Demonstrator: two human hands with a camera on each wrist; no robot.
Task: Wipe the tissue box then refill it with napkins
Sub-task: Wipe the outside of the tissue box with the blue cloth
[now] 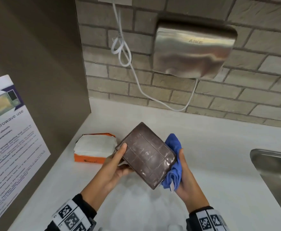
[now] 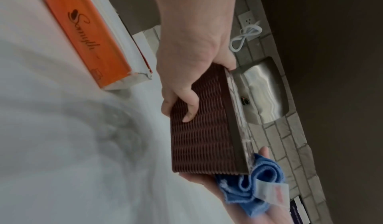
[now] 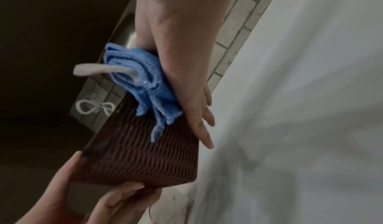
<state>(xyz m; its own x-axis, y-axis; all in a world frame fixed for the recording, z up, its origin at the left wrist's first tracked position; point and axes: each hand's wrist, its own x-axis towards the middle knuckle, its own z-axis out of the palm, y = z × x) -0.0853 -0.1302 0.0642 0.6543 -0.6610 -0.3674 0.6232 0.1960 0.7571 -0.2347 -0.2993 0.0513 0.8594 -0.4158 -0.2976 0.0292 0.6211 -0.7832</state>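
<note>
Above a white tabletop (image 1: 203,155), a stiff, light-looking brown tissue box (image 1: 146,154) is held tilted, the left hand (image 1: 114,165) gripping its end. The right hand (image 1: 184,177) presses a soft blue cloth (image 1: 174,164), fingers straight, against its ribbed side; an orange napkin pack (image 1: 94,147) lies nearby.

The tissue box (image 1: 146,154) hides most of the left hand's fingers (image 1: 122,148) and part of the blue cloth (image 1: 174,162). The sink (image 1: 276,172) and poster (image 1: 8,147) run off frame; the poster's small print is unreadable.
</note>
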